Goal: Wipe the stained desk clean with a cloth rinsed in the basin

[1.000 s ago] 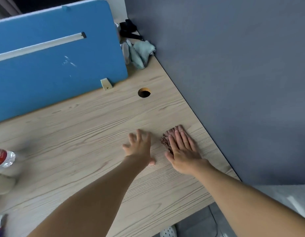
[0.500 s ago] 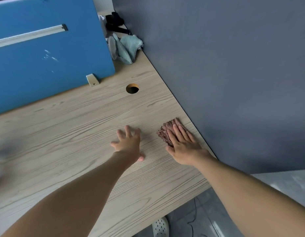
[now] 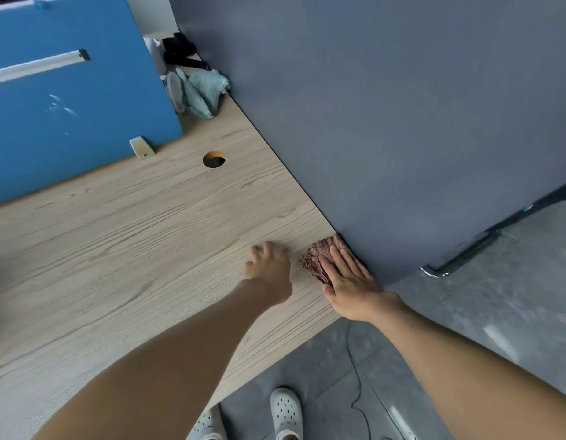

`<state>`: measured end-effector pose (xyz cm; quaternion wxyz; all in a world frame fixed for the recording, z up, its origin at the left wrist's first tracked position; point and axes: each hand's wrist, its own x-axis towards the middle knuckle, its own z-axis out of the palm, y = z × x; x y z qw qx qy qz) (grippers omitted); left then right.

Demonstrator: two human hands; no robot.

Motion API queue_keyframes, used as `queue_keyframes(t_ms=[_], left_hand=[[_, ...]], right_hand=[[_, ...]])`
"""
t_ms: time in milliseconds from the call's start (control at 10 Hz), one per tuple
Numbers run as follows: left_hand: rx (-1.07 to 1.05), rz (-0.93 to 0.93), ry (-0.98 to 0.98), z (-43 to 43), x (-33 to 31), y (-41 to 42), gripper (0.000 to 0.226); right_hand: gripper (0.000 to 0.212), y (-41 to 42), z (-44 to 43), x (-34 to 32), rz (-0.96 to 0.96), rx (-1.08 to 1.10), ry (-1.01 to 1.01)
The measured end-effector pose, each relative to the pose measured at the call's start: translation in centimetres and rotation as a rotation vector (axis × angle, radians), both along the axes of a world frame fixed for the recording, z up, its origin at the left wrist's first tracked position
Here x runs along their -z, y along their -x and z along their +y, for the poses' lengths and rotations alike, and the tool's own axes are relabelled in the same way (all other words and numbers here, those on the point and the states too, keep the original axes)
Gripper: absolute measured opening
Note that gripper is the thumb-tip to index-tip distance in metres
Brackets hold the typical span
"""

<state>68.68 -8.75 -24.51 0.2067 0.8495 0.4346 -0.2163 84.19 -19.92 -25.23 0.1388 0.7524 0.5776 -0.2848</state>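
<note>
Now right hand [image 3: 348, 281] has slid cloth [image 3: 316, 258] against wall [image 3: 402, 122].

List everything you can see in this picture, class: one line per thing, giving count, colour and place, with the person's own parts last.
desk: one, pale wood grain, fills the left and middle.
cable hole: one, round, in the desk near the blue panel.
blue panel: one, upright at the back of the desk.
bracket: one, beige, at the foot of the blue panel.
grey partition: one, along the right edge of the desk.
brown cloth: one, flat on the desk against the grey partition.
teal cloth: one, bunched in the far corner.
black item: one, behind the teal cloth; unclear what.
shoes: two, white, on the grey floor.
left hand: one, on the desk, empty.
right hand: one, flat on the brown cloth.
</note>
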Motion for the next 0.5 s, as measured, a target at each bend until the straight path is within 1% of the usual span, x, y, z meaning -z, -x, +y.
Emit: queue_keyframes(t_ms=[100,200,300,400,500], left_hand=[[0.009,0.016,-0.011,-0.5,0.0,0.0,0.079],[0.005,0.030,0.023,-0.2,-0.8,0.4,0.079],[-0.033,0.017,0.057,-0.6,-1.5,0.5,0.072],[-0.079,-0.019,0.101,-1.5,-1.9,0.7,0.060],[-0.160,-0.147,0.123,-1.6,-2.6,1.0,0.046]], right_hand=[[0.064,-0.4,-1.8,0.2,-0.001,0.012,-0.024],[0.064,-0.6,-3.5,0.2,0.012,0.040,-0.019],[0.065,-0.4,-4.6,-0.2,0.026,0.065,-0.035],[0.066,-0.4,-5.2,-0.6,0.048,0.095,-0.004],[0.062,0.2,-3.7,-2.5,0.094,0.176,-0.111]])
